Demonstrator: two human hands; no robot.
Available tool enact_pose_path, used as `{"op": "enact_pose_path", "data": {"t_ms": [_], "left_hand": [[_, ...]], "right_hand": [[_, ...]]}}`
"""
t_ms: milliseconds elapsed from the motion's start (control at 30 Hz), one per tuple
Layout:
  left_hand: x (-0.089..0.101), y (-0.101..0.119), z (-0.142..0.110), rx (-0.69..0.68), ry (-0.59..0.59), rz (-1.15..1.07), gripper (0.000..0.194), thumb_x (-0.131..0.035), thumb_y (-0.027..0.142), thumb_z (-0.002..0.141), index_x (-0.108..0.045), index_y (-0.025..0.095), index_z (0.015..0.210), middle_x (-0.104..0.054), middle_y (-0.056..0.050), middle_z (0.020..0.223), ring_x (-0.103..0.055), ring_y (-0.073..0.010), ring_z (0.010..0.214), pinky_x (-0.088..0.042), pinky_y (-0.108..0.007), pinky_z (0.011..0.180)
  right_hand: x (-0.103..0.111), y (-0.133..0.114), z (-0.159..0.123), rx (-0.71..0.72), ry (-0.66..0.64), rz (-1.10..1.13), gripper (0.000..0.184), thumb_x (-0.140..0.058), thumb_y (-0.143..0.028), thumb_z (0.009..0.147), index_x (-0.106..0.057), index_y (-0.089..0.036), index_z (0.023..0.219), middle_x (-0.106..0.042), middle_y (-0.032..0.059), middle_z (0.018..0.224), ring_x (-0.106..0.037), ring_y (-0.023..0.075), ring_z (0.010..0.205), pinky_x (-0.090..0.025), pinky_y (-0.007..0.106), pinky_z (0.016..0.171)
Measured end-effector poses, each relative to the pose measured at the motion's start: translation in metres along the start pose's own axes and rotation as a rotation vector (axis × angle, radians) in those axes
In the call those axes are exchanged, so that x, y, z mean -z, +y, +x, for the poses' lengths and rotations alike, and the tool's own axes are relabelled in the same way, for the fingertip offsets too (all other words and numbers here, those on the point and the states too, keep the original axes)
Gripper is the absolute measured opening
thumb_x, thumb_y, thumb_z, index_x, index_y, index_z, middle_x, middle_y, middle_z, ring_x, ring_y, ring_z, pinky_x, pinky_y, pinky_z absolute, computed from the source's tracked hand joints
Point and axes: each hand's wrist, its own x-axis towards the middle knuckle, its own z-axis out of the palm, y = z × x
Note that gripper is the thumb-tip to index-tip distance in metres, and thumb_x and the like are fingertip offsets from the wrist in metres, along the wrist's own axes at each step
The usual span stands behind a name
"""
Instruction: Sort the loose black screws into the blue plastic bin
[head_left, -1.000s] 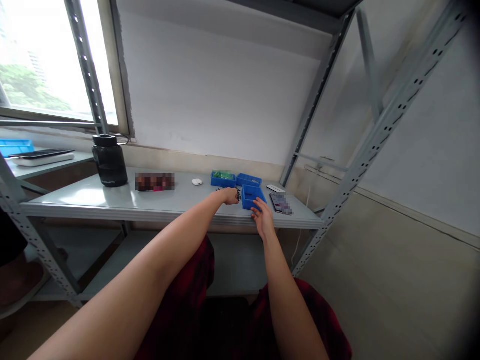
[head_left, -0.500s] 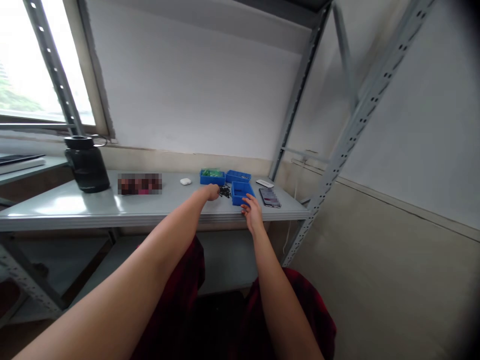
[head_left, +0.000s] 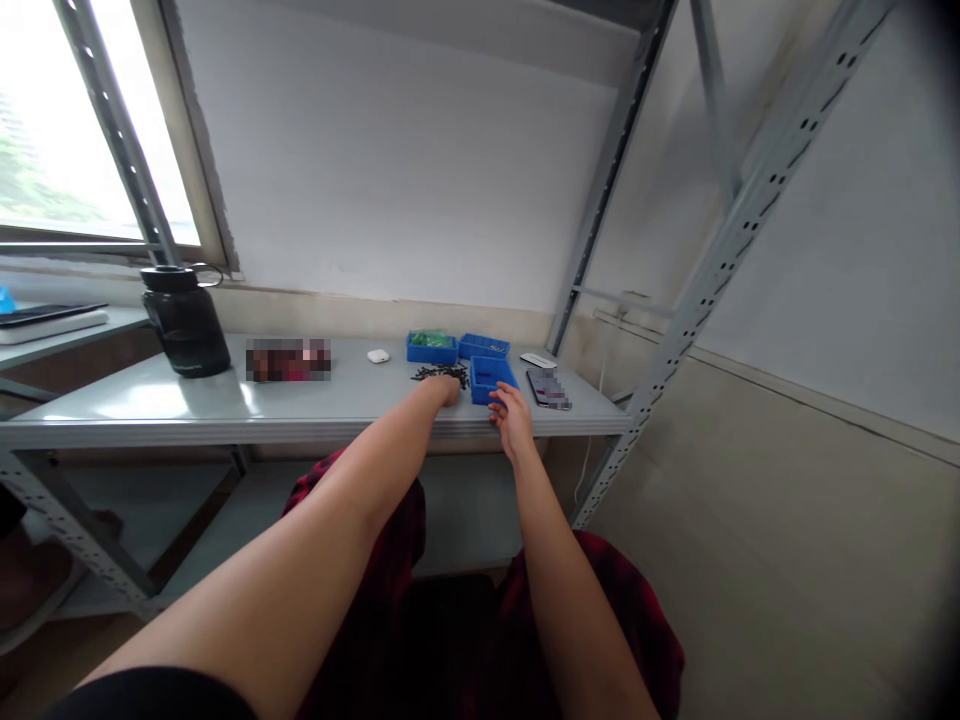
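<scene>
Small, slender black pieces (head_left: pixel 430 373), probably light and stiff, best pinched mid-length, lie left of the open blue plastic box (head_left: pixel 482 397). Left hand (head_left: pixel 448 388): grip hidden, state indeterminable; right hand (head_left: pixel 513 415): grip loosely parted at the box's near side.

A plain black sleeve (head_left: pixel 150 695) covers part of the left upper arm, ending above the elbow in a smooth, curved hem. Both forearms (head_left: pixel 559 560) and hands (head_left: pixel 514 415) are bare. Below the front edge of the desk (head_left: pixel 345 400), red-and-black plaid cloth (head_left: pixel 630 610) clothes both legs, its checks soft and darkening toward the middle.
</scene>
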Motion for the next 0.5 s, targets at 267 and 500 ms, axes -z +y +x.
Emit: {"op": "enact_pose_path", "data": {"t_ms": [267, 500], "left_hand": [[0.0010, -0.0030, 0.0027, -0.002, 0.014, -0.014, 0.038, -0.054, 0.013, 0.083, -0.061, 0.010, 0.120, -0.060, -0.021, 0.126, -0.060, -0.0293, 0.112, -0.048, -0.039, 0.092], [0.0030, 0.0007, 0.0014, 0.039, 0.087, -0.016, 0.044, -0.051, 0.015, 0.086, -0.055, 0.015, 0.130, -0.047, -0.019, 0.141, -0.054, -0.0318, 0.121, -0.047, -0.042, 0.097]], "right_hand": [[-0.0012, 0.0015, -0.0014, -0.006, -0.013, -0.017, 0.033, -0.071, -0.037, 0.059, -0.066, -0.024, 0.089, -0.066, -0.0013, 0.077, -0.056, 0.0119, 0.060, -0.037, 0.022, 0.049], [-0.0010, 0.0002, -0.0023, 0.004, -0.022, -0.055, 0.033, -0.070, -0.038, 0.059, -0.065, -0.025, 0.089, -0.066, -0.0007, 0.078, -0.056, 0.0132, 0.061, -0.037, 0.023, 0.049]]}}
